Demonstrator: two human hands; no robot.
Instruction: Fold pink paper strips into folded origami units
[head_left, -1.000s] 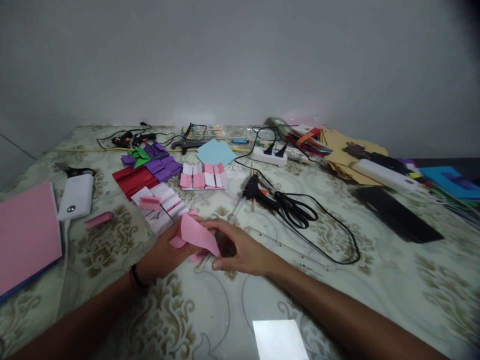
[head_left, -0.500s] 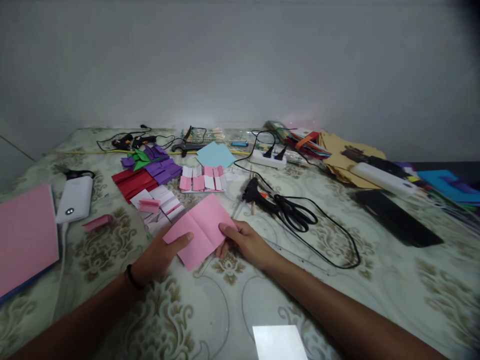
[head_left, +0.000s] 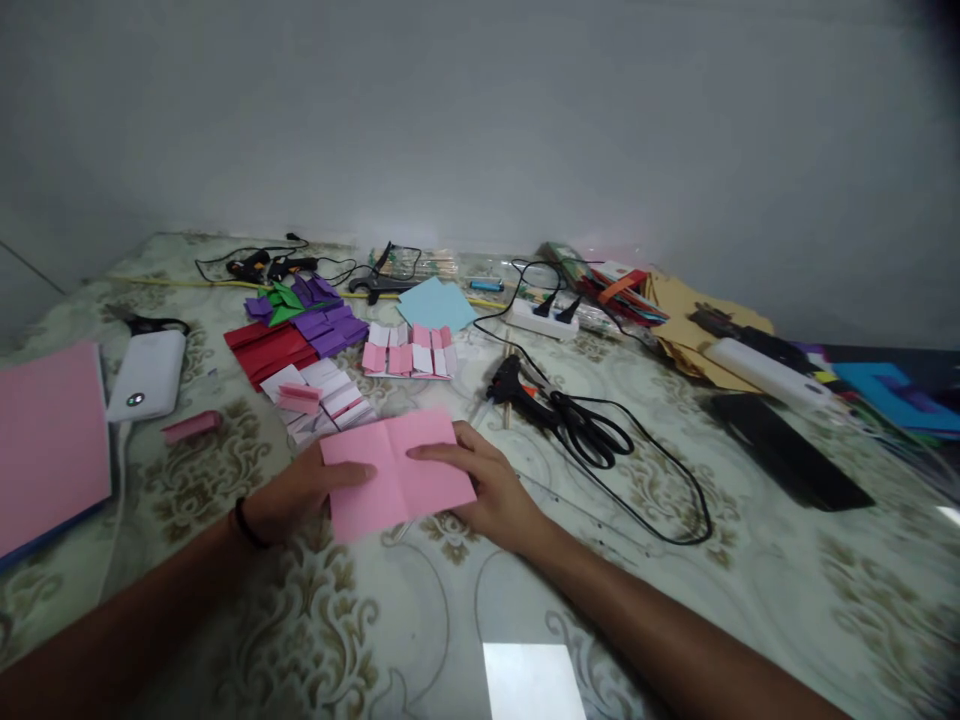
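A pink sheet of paper (head_left: 397, 500) with a crease down its middle is held over the table between both hands. My left hand (head_left: 319, 485) grips its left side, thumb on top and the other fingers hidden underneath. At the right side my right hand (head_left: 487, 480) holds it, with fingers lying across the upper face. Just beyond the sheet are folded white and pink paper pieces (head_left: 326, 395) and another pink-and-white folded set (head_left: 411, 352). A small folded pink piece (head_left: 193, 427) lies left of my left hand.
A glue gun (head_left: 514, 385) and black-handled scissors (head_left: 589, 430) lie on the right, inside a looping cord. Behind stands a white power strip (head_left: 544, 318). A white power bank (head_left: 148, 375) and pink paper stack (head_left: 52, 435) lie left; a black phone (head_left: 787, 450) lies far right.
The pink paper has turned so its crease stands nearly upright in view. My right hand has shifted its fingers further over the sheet. The camera view has tilted slightly.
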